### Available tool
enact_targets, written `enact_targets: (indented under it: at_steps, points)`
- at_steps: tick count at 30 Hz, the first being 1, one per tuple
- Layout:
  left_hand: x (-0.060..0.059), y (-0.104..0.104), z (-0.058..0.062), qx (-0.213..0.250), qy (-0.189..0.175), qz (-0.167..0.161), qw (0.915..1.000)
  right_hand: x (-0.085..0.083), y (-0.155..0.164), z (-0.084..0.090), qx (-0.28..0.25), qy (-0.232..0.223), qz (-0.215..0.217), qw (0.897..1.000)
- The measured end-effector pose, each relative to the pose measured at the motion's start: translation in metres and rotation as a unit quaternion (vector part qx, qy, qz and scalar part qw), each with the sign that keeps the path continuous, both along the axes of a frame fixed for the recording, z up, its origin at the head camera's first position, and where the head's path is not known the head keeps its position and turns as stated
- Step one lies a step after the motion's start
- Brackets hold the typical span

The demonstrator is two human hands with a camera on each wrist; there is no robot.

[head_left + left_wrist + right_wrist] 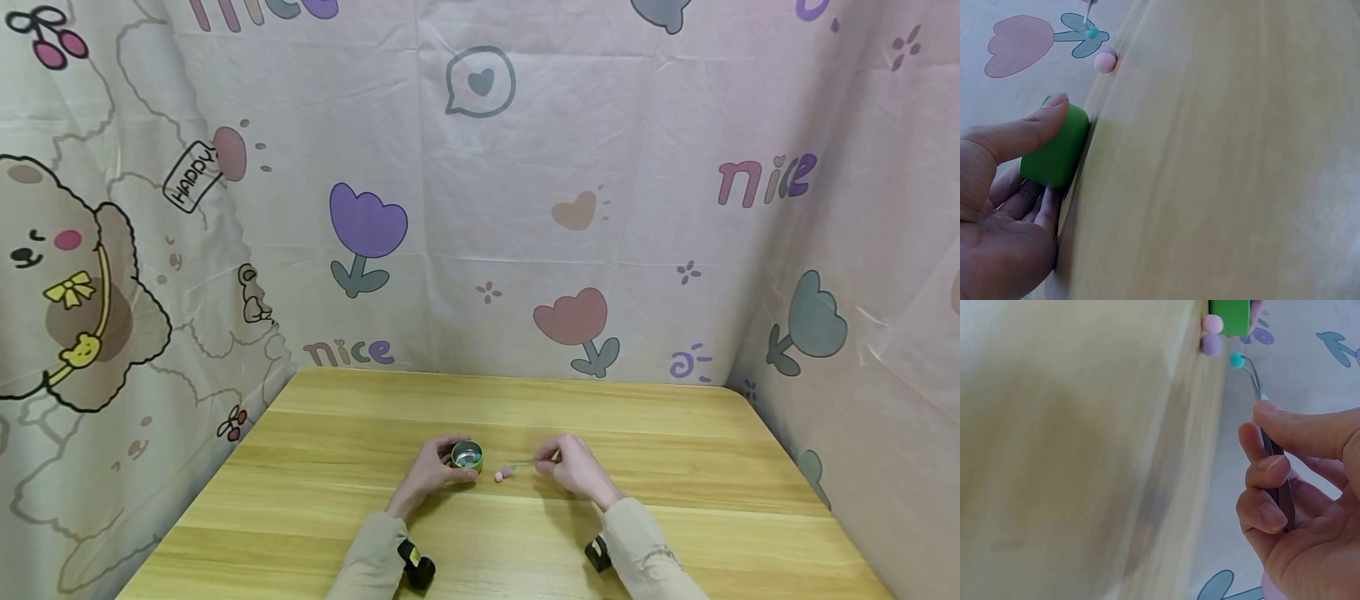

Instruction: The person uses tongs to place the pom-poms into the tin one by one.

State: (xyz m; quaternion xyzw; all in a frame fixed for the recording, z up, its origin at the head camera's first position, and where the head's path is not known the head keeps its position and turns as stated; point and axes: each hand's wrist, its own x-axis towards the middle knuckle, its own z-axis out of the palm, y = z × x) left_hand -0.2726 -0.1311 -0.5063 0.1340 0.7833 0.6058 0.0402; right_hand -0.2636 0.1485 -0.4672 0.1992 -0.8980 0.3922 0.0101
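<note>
My left hand holds a small round-topped green tin on the table, thumb on one side and fingers on the other. From above, the open tin shows a shiny inside with a few small bits at the bottom. My right hand grips a pair of bent-tip tweezers between thumb and curled fingers. A small turquoise ball sits at the tweezers' tips. Between tin and tweezers, a pink ball and a purple ball lie side by side on the table.
The wooden table has its far edge against a printed cloth backdrop, with more cloth along the left and right sides. Black camera mounts are strapped at both sleeved wrists.
</note>
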Motion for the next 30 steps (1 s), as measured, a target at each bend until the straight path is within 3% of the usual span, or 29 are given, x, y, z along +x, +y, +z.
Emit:
enact_targets:
  at_steps: [30]
  points:
    - [-0.003, 0.000, -0.002, -0.008, 0.003, 0.005, 0.9999, -0.012, -0.041, 0.024, 0.001, 0.018, 0.024, 1.000]
